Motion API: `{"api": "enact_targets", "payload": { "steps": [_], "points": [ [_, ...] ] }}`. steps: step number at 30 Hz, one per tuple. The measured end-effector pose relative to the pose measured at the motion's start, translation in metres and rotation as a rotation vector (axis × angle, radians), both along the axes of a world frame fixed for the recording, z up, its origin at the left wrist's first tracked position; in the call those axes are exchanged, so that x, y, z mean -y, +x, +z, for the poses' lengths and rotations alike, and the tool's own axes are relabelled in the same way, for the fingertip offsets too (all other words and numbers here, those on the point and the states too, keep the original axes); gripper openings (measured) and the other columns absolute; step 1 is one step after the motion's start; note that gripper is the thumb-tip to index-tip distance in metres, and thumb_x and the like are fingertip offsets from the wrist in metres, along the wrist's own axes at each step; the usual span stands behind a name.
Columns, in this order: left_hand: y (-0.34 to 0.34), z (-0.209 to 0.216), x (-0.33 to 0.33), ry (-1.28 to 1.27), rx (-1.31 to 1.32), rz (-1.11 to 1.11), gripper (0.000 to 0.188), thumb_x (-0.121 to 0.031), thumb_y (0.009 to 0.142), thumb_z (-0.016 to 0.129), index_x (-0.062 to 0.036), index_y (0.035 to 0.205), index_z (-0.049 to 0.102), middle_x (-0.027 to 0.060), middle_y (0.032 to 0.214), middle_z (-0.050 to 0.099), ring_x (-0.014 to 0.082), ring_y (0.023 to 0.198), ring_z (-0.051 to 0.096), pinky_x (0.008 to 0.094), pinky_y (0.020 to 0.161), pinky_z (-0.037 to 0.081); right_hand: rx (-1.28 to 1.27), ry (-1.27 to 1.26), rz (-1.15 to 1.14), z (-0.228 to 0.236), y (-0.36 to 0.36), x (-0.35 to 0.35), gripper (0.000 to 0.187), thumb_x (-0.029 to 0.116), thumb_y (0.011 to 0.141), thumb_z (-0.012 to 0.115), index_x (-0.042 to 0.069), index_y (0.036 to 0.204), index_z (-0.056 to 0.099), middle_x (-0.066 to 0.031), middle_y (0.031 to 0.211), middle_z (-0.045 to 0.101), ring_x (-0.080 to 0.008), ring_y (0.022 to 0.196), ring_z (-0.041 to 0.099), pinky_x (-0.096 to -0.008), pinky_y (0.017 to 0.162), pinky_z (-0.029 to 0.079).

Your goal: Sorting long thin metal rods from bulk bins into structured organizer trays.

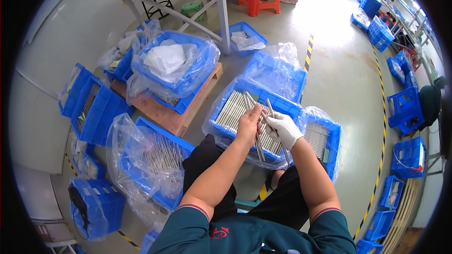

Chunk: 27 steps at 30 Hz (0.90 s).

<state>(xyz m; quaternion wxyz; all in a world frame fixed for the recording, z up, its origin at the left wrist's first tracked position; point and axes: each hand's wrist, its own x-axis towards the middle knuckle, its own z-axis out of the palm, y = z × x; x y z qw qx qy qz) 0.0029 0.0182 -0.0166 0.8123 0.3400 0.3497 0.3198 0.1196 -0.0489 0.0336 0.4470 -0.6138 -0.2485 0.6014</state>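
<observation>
Nearest the camera is your own dark green shirt (287,235); out past your forearms, your bare left hand (248,124) is closed around a few slim metal rods (259,149), their ends showing above and below the grip; just beside it, your right hand (283,129), in a white glove, grips a single metal rod (286,156), tilted, its lower end jutting out below the glove.

The rods look stiff, straight and smooth; expect no bend, but likely some rolling and sliding against one another; one alone should feel fairly light, a bunch noticeably heavier; the bare metal may slip, perhaps more so under the glove; they seem hardly fragile, though the finish could scratch; take hold near mid-length, where the weight should balance, and wrap your fingers fully round a bunch so none escapes endwise.

Beneath both hands sits an open blue crate (284,101) in clear plastic, with similar rods (230,114) laid side by side; right of the gloved hand stands a second crate (335,149); left of the bare hand, past your knee, a plastic-draped crate (170,136) holds a looser spread; farther out, ahead of that, lies a wooden pallet (170,123) bearing stacked crates.
</observation>
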Motion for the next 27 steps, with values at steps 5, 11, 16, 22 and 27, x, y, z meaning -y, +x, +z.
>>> {"api": "enact_targets", "payload": {
  "steps": [5,11,16,22,27],
  "points": [
    [0.0,0.008,0.003,-0.014,0.047,-0.041,0.032,-0.038,0.091,0.055,-0.0063,0.095,0.061,-0.0053,0.065,0.04,0.0048,0.05,0.038,0.0198,0.045,0.036,-0.049,-0.001,-0.083,0.001,-0.002,0.001,0.015,0.022,0.091,0.053,0.008,0.09,0.056,0.0011,0.063,0.05,-0.0049,0.042,0.04,-0.0192,0.037,0.027],
    [-0.006,0.016,0.002,-0.05,0.146,-0.088,0.03,-0.035,0.091,0.055,-0.0071,0.093,0.064,-0.0068,0.064,0.038,0.0014,0.051,0.036,0.0167,0.042,0.032,-0.187,0.076,-0.033,0.007,0.002,0.003,0.014,0.021,0.092,0.053,0.008,0.089,0.055,0.0014,0.062,0.048,-0.0039,0.039,0.036,-0.0197,0.035,0.024],
    [-0.001,0.015,0.01,0.134,-0.027,-0.078,0.028,-0.03,0.093,0.053,-0.0043,0.095,0.065,-0.007,0.063,0.043,0.0013,0.05,0.037,0.0175,0.045,0.034,-0.096,0.07,-0.102,0.006,-0.002,0.0,0.017,0.023,0.092,0.053,0.007,0.085,0.055,0.0008,0.061,0.05,-0.0046,0.04,0.039,-0.02,0.035,0.026],
    [-0.003,0.008,0.003,0.118,0.004,0.103,0.027,-0.03,0.093,0.052,-0.0053,0.084,0.059,-0.0049,0.057,0.04,0.0034,0.049,0.039,0.0192,0.044,0.034,-0.025,0.021,-0.147,0.002,-0.004,-0.003,0.021,0.02,0.09,0.05,0.0,0.093,0.055,-0.0121,0.076,0.062,-0.0176,0.052,0.059,-0.0274,0.046,0.049],
    [-0.007,0.014,0.0,-0.059,0.093,-0.097,0.034,-0.038,0.091,0.054,-0.0059,0.081,0.053,-0.0015,0.066,0.044,0.0074,0.052,0.042,0.022,0.046,0.039,0.025,0.131,-0.167,0.003,0.027,-0.004,0.025,0.029,0.089,0.055,0.004,0.089,0.058,0.0057,0.053,0.038,-0.0043,0.04,0.031,-0.0218,0.037,0.021]
  ]
}}
